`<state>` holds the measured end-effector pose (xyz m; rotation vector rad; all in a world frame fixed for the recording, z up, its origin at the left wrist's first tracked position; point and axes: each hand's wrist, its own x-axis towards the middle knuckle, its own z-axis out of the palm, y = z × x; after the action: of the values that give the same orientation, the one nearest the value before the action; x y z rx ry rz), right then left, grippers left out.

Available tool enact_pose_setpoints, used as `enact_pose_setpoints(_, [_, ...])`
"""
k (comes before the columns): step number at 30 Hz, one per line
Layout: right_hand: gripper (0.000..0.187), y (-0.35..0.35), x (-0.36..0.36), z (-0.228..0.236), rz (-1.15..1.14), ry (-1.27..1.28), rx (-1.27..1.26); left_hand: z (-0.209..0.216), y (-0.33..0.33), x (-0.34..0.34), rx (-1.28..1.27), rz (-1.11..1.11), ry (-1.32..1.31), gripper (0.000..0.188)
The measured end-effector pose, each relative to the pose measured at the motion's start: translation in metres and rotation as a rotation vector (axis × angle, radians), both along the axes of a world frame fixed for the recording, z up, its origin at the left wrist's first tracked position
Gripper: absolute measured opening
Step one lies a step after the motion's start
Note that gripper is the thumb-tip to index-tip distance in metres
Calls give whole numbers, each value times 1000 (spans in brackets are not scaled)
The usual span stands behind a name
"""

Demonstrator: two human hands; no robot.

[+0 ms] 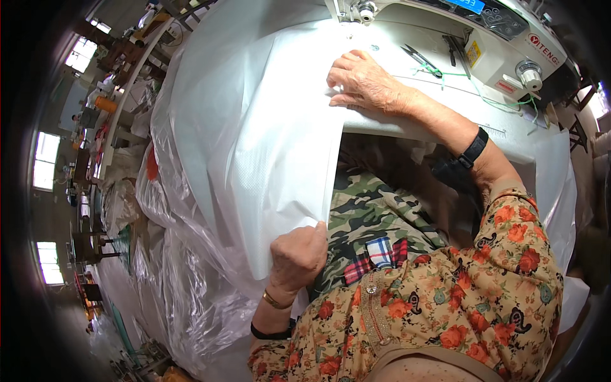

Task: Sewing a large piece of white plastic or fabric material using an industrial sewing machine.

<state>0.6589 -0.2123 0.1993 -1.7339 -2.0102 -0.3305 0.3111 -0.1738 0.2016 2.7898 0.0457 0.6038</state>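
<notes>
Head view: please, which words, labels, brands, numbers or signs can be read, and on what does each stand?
Wording not copied, only kinds:
Sewing machine: red lettering.
Blue screen: pale digits.
Yellow label: too small to read.
Red-and-white label: too small to read.
Ruler strip: marks too small to read.

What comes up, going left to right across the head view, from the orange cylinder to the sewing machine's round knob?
Orange cylinder → left hand → right hand → slim dark tool → black band on the right forearm → sewing machine's round knob.
</notes>
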Motion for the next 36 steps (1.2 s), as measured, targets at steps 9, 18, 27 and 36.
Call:
enact_pose_setpoints(9, [51, -11, -6, -4, -375, -6, 31, -13, -3, 20, -38, -93, 26, 17])
enact_pose_setpoints(18, [55, -12, -1, -8, -470, 4, -13, -17, 12, 36, 73, -58, 47, 18])
enact_pose_setpoints(27, [53, -12, 0, -2, -511, 91, -104, -12, 33, 87, 106, -59, -10, 19])
enact_pose_setpoints(36, [47, -10, 1, 2, -507, 152, -104, 5, 49, 160, 98, -57, 7, 12])
